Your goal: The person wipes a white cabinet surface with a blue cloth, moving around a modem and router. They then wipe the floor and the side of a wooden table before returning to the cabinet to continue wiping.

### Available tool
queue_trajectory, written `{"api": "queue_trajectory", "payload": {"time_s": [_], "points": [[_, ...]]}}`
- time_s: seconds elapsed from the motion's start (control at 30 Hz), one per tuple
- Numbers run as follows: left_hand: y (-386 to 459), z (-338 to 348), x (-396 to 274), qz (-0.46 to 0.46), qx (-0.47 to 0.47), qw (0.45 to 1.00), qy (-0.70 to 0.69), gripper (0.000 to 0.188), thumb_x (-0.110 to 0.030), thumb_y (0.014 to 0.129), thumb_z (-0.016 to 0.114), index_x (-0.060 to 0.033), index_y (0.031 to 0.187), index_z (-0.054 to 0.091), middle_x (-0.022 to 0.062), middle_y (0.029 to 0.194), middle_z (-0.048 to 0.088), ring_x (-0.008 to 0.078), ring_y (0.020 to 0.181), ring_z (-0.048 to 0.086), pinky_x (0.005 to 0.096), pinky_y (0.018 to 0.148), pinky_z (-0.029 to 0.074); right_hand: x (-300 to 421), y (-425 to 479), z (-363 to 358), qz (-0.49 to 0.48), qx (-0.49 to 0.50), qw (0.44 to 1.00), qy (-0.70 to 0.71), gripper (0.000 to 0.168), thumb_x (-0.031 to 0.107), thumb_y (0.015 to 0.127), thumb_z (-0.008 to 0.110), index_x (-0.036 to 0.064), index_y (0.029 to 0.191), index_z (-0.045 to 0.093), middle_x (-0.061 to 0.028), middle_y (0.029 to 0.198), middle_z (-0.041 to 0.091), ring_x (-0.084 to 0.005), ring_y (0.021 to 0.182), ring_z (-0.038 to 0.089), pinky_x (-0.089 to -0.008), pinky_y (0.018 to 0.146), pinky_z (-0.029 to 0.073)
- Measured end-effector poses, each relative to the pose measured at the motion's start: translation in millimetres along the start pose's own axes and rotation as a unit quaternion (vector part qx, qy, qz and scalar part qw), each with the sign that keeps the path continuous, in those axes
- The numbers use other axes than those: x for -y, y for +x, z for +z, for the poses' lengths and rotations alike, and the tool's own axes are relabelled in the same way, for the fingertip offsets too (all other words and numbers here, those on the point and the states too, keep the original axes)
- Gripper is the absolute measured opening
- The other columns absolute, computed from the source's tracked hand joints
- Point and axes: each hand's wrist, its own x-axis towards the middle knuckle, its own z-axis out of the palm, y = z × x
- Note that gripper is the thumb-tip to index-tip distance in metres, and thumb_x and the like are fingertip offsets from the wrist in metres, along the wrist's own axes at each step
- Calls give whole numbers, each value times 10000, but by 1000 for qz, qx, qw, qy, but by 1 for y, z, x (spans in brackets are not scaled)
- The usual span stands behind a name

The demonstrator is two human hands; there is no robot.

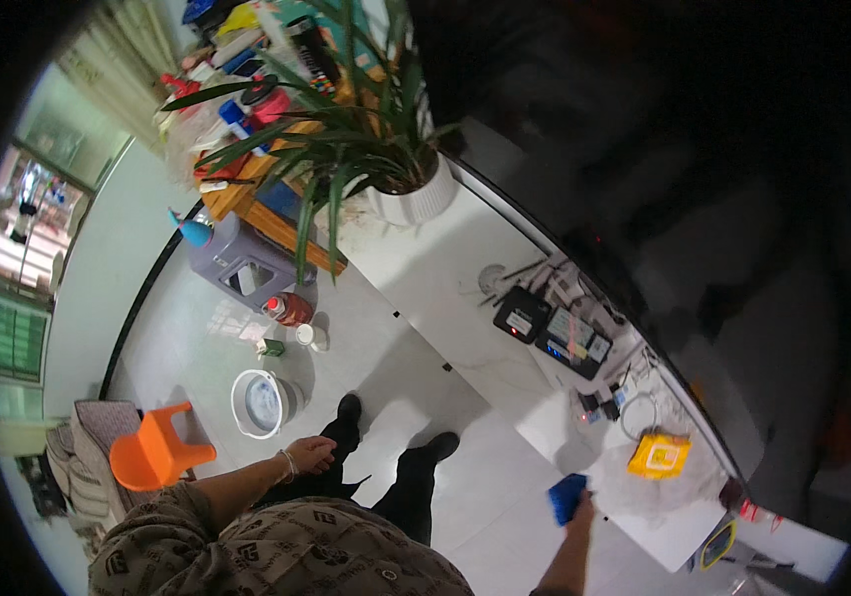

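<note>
My right hand (581, 512) grips a folded blue cloth (566, 498) over the near edge of a low white cabinet top (463, 246). On that top, ahead of the hand, lies a yellow packet of wipes (660, 455). Loosely curled, my left hand (312, 454) hangs in front of my body with a bracelet at the wrist, and nothing shows in it. A white bucket (237, 402) with cloudy water (263, 402) stands on the floor beyond my left hand.
Two black network boxes (522, 314) with lights and tangled cables sit on the cabinet top. At its far end stands a potted plant (414, 197). A purple jug (239, 261), a red-capped bottle (290, 309), a white cup (308, 335) and an orange stool (154, 451) are on the floor.
</note>
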Motion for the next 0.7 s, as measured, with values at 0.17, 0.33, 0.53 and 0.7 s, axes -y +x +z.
{"api": "queue_trajectory", "payload": {"time_s": [0.17,0.33,0.53,0.7], "points": [[8,3,10,60,50,997,-17,305,-270,840,474,-78,1077,489,55,836,565,127,701,543,258,601,476,-84,-85,100,131,193,970,-69,362,356,833,469,34,984,540,-70,802,609,-192,656,590,-309,575,501],[39,-23,23,57,73,993,-69,297,-257,838,479,-57,1057,498,56,813,569,125,672,543,247,588,472,-57,-172,273,168,254,947,-102,339,268,845,474,18,1075,480,-100,1057,523,-226,958,514,-360,823,430],[79,-97,35,22,75,987,-142,284,-266,848,451,-76,1053,505,61,841,577,123,679,545,247,597,469,-29,-199,435,-34,324,942,78,368,262,845,464,61,1154,449,-86,1140,491,-226,1058,449,-362,912,349],[114,-168,70,75,8,983,-165,251,-222,840,461,-66,1030,509,57,799,580,128,684,548,255,620,469,-46,-108,506,-246,102,957,-113,430,268,802,510,113,1186,394,-79,1070,509,-189,961,490,-395,869,328]]}}
